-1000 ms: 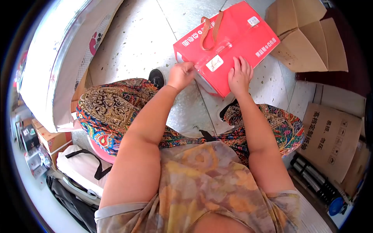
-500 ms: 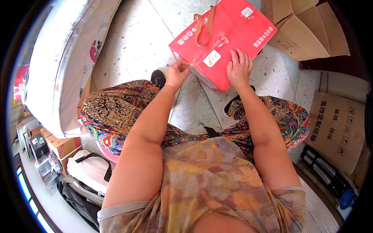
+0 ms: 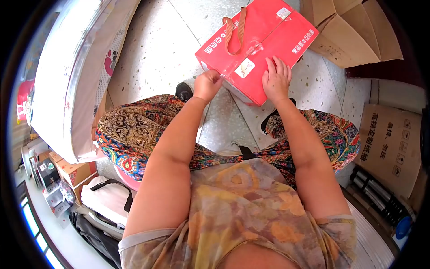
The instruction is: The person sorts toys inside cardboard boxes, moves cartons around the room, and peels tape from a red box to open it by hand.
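Observation:
A red box (image 3: 280, 42) with white lettering, a brown ribbon handle (image 3: 234, 38) and a white sticker (image 3: 244, 67) rests on the speckled floor between my feet. Clear tape runs over its top seam. My left hand (image 3: 208, 85) is at the box's near left corner, fingers pinched together at the edge; whatever lies between the fingertips is too small to make out. Spread flat on the box's top, near the front right edge, is my right hand (image 3: 277, 82), holding nothing.
An open cardboard box (image 3: 354, 33) stands at the upper right. A flat printed carton (image 3: 389, 148) leans at the right, above black rods. A large white wrapped item (image 3: 67, 85) is at the left, with a white bag (image 3: 107, 197) below.
The view has shifted slightly, and the red box appears a little further up and left than a second ago. My left hand lifted slightly off the corner, then came back to it.

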Demonstrator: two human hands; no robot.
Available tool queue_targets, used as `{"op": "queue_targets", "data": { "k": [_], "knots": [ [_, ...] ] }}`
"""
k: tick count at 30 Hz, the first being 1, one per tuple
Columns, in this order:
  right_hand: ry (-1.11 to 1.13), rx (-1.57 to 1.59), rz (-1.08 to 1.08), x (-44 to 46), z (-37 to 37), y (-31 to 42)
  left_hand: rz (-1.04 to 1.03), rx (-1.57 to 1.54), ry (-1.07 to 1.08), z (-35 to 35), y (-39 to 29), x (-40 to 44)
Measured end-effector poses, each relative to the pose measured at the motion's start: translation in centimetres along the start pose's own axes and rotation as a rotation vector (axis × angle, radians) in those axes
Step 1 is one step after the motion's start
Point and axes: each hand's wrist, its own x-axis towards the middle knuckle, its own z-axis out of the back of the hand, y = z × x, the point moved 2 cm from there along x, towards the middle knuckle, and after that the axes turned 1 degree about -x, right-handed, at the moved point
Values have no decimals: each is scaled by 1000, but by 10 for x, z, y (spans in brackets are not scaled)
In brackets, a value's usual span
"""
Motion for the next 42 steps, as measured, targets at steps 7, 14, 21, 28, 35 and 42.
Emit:
{"op": "queue_targets", "data": {
  "k": [7, 14, 21, 28, 35, 42],
  "knots": [
    [-24, -11, 6, 0, 0, 0, 50, -34, 53, -1, 0, 4],
    [-40, 4, -4, -1, -1, 0, 81, -169, 248, 5, 7, 10],
    [-48, 14, -1, -1, 1, 0, 62, -60, 421, 11, 7, 17],
    [-53, 30, 7, 0, 0, -1, 71, -31, 309, 13, 6, 10],
    [-43, 28, 4, 2, 1, 0, 51, 193, 190, 15, 3, 6],
    [-24, 22, -7, 1, 1, 0, 20, -86, 113, -7, 23, 1]
  ]
}}
